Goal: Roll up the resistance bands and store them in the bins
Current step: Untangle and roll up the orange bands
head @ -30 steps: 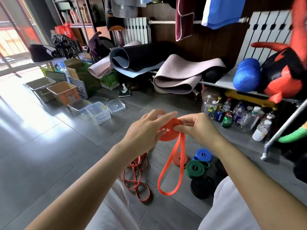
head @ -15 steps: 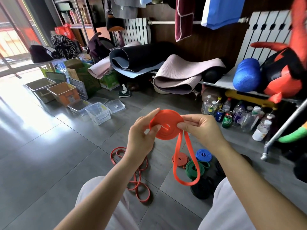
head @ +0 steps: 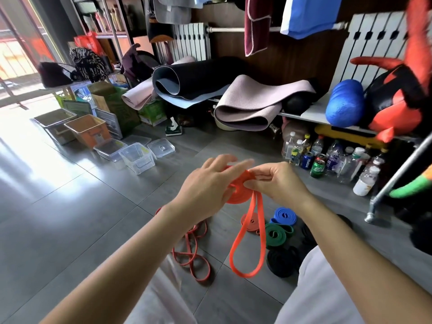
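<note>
- Step in hand: rolling. The orange band point(head: 236, 198) is part-wound into a flat coil, held in the air between both hands; its loose loop point(head: 245, 275) hangs below
- Left hand point(head: 205, 183): holds the coil, fingers stretched across its face; blurred, thumb hidden
- Right hand point(head: 279, 183): narrow pinch on the band at the coil's edge, where the tail feeds in
- On the floor near the knees: blue roll point(head: 284, 215), green roll point(head: 275, 233), black roll point(head: 280, 263); a red band point(head: 199, 278) lies unrolled
- Next move, as judged: turn the coil and feed the tail under even tension; a slack grip may let it spring open
- Clear bins point(head: 136, 160) stand well apart, to the left; these rolls are not yet stored
</note>
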Available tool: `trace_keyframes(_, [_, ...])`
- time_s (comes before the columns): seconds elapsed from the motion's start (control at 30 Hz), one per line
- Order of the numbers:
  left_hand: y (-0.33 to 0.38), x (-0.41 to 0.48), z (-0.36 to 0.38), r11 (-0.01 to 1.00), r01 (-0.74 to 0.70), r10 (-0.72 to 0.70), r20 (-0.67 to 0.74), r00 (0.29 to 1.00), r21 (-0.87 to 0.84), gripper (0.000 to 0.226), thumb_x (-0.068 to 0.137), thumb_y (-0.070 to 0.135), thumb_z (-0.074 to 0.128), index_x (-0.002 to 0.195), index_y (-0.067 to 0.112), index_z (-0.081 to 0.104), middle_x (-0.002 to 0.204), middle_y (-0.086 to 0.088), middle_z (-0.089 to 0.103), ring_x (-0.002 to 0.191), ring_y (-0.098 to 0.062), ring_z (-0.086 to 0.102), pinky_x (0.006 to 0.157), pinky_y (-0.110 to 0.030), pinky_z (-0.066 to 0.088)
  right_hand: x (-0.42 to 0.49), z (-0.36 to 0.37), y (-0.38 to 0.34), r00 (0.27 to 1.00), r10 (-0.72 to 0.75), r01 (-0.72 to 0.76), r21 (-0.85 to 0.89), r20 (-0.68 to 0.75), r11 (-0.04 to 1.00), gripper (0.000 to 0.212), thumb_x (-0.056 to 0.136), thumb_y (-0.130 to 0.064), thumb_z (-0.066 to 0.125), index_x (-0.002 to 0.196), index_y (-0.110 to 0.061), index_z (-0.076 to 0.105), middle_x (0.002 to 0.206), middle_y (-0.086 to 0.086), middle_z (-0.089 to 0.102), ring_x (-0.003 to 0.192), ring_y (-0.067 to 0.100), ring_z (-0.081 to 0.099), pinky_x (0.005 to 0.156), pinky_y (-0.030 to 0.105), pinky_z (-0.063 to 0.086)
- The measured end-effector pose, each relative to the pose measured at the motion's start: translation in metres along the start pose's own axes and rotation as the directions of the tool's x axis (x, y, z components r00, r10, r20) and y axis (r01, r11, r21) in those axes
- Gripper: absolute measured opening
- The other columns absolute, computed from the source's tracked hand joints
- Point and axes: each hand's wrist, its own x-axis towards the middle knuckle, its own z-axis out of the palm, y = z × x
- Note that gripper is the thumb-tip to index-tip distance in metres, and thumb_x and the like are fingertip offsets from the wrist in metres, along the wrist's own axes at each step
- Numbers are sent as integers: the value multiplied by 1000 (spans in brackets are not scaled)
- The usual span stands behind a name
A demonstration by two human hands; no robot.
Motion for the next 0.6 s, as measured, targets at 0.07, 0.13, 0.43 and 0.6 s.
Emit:
trace_keyframes(0.07, [1, 8, -10, 1000, -17, 15, 100, 995, 23, 50, 90, 21, 52, 135, 42, 44, 122, 5, 52, 106, -21, 55, 77, -35, 51, 0, 0, -1, 1000, -16, 16, 70, -6, 997, 28, 72, 1, 77, 85, -23, 72, 87, 6, 75, 78, 12, 71, 75, 24, 57])
trace_keyframes(0.13, [-2, 12, -14, 998, 26, -21, 98, 995, -49, 47, 90, 17, 50, 130, 41, 50, 116, 6, 54, 99, -21, 58, 79, -35, 50, -1, -2, -3, 999, -31, 34, 155, -19, 987, 28, 71, 1, 77, 83, -24, 73, 83, 1, 75, 77, 11, 71, 71, 20, 56])
trace_keyframes(0.43, [-7, 12, -8, 774, 191, -351, -158, 923, -604, 51, 80, 0, 68, 120, 31, 60, 95, 11, 57, 88, -7, 58, 94, -24, 46, 1, -15, -5, 995, -32, 50, 193, -95, 980, 24, 69, -7, 79, 80, -29, 73, 76, -7, 74, 72, 5, 70, 68, 17, 55])
trace_keyframes(0.6, [7, 14, -3, 421, 181, -563, -99, 820, -889, 51, 81, -7, 65, 102, 39, 61, 90, 14, 65, 87, -17, 68, 69, -39, 59, 6, -15, -7, 991, -46, 77, 245, -127, 967, 25, 74, 1, 73, 80, -24, 71, 70, -11, 73, 67, 2, 68, 68, 15, 54])
